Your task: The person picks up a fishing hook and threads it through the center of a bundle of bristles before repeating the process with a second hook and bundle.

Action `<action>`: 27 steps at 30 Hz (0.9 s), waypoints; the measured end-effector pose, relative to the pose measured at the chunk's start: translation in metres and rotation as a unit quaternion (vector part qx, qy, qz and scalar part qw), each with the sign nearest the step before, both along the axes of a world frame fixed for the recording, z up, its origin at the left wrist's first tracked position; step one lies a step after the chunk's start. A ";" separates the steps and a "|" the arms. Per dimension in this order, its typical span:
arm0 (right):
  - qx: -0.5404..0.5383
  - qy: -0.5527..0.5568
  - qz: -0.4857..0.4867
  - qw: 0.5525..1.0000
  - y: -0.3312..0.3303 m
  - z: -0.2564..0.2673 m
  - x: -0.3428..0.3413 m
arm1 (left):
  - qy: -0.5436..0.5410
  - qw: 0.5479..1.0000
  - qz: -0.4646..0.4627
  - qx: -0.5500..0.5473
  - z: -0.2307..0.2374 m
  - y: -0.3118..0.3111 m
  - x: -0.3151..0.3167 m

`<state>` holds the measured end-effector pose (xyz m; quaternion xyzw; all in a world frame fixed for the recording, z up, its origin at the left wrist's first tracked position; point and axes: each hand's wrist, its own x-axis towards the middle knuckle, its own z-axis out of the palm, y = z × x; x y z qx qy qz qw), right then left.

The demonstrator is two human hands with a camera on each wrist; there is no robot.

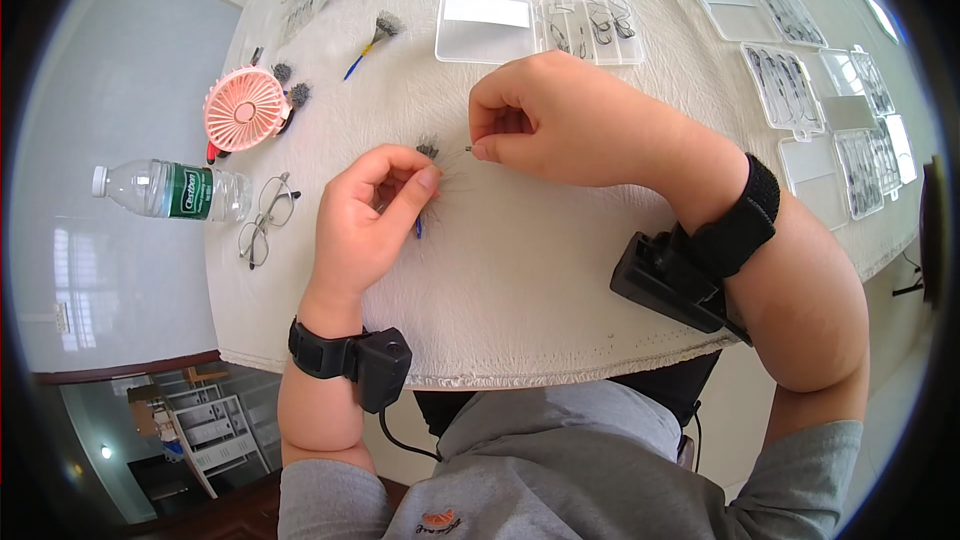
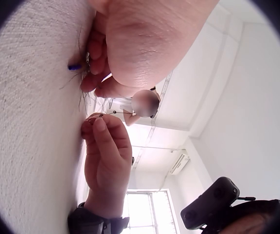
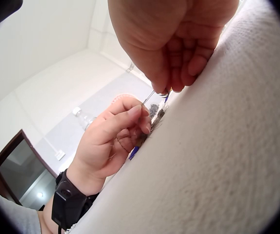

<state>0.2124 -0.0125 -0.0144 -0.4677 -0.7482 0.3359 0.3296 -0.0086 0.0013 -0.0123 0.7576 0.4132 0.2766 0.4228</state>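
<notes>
Cloth: we are working over a wrinkled cream tablecloth [image 1: 530,290], with a pale grey wall [image 1: 140,90] rising to the left.
Left hand [image 1: 358,225]: we are pinching a dark, bristly bundle of fine wire-like strands [image 1: 428,147] between thumb and fingers, with a blue tip [image 1: 419,228] showing on the near side.
Right hand [image 1: 560,120]: we are gripping a tiny, thin dark piece [image 1: 468,149] between thumb and fingers; what it is, we cannot tell.
Bristly bundle: it is sitting left of the middle of the cloth, its strands splaying right towards the other hand; whether any are touching it, we cannot tell.
Far side: an opened clear plastic compartment box [image 1: 549,36] is lying beyond the right hand, holding dark loops; to its left, a grey tuft on a blue-and-yellow stem [image 1: 386,26] is resting.
Left edge: we are keeping a round pink fan [image 1: 245,110], a clear green-labelled bottle [image 1: 190,191] and thin-framed glasses [image 1: 270,218] there.
Right edge: several clear plastic cases [image 1: 783,90] are lying together, holding slender dark pieces.
</notes>
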 end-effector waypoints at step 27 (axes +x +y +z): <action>0.002 -0.002 0.000 1.000 0.000 0.000 0.000 | 0.034 0.999 -0.014 0.021 0.001 -0.001 0.001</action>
